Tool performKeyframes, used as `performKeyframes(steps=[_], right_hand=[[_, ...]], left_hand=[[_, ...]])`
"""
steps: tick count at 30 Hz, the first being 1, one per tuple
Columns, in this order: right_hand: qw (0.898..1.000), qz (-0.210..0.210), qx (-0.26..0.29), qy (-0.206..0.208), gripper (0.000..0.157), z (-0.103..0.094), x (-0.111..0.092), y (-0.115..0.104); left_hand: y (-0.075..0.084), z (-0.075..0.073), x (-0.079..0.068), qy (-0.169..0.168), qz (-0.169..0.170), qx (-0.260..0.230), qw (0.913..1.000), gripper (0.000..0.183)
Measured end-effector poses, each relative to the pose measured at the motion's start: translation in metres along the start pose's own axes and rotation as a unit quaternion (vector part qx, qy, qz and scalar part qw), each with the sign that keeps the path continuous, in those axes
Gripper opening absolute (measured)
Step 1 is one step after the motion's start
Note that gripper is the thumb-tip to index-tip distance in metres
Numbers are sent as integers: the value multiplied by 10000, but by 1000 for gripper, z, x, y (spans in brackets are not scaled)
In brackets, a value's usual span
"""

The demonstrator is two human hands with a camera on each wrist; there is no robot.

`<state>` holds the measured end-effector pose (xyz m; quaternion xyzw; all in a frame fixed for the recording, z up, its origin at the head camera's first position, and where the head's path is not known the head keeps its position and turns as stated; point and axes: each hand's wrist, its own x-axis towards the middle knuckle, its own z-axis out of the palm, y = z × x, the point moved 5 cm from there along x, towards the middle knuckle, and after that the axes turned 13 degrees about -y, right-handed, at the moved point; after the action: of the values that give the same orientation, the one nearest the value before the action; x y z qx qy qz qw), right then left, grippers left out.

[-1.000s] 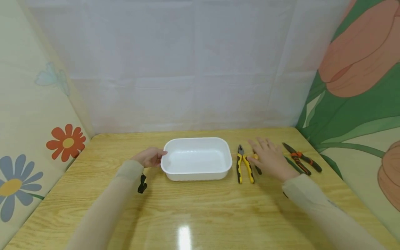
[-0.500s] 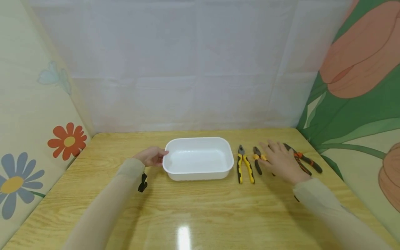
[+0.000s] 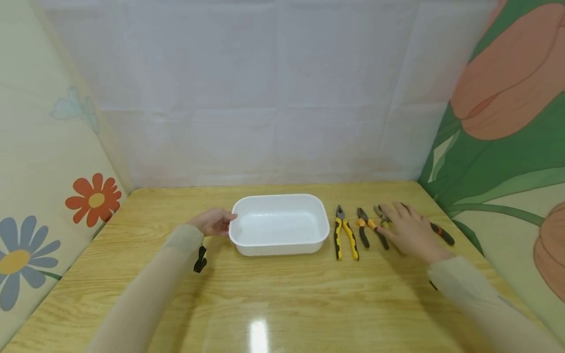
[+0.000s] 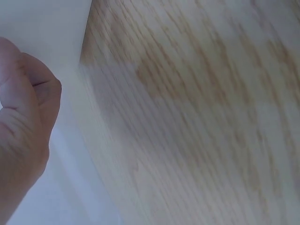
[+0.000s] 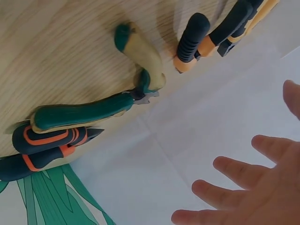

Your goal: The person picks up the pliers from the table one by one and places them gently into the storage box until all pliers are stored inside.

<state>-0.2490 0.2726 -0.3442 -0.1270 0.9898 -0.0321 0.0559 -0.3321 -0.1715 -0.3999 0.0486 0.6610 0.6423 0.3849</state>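
Note:
My left hand (image 3: pixel 213 222) grips the left end of a white rectangular tray (image 3: pixel 279 250), thumb over the rim. In the left wrist view its curled fingers lie against the white wall. My right hand (image 3: pixel 411 231) is spread over the pliers at the right, holding nothing. To its left lie yellow-and-black pliers (image 3: pixel 338 240) and orange-and-black pliers (image 3: pixel 362 230). Partly under it in the head view are green-handled pliers (image 5: pixel 84 112), seen with spread handles in the right wrist view. Black-and-red pliers (image 3: pixel 443 234) are mostly hidden behind the hand.
Everything lies on a wood-grain table (image 3: pixel 282 299). A white cloth (image 3: pixel 265 98) hangs behind it, and panels painted with flowers stand at left and right. The pliers form a row to the right of the tray.
My right hand has moved rightward along the row with spread fingers, uncovering the orange-and-black pliers and the head of the green-handled ones. The left hand keeps its hold on the tray.

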Motion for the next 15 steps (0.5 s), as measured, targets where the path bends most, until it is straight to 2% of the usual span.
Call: performKeyframes(steps=[5,12,15], right_hand=[[9999,43,98,-24,62,2,-2,9],[9992,-130,127,346,61,2,-9,18],[9992,-91,171,341,62,4,-10,25]], left_hand=[[1,0,-1,-24,-28,34,10000,11],[1,0,-2,88,-83,66,9999,10],[1,1,-2,107,-59,85,9999,10]])
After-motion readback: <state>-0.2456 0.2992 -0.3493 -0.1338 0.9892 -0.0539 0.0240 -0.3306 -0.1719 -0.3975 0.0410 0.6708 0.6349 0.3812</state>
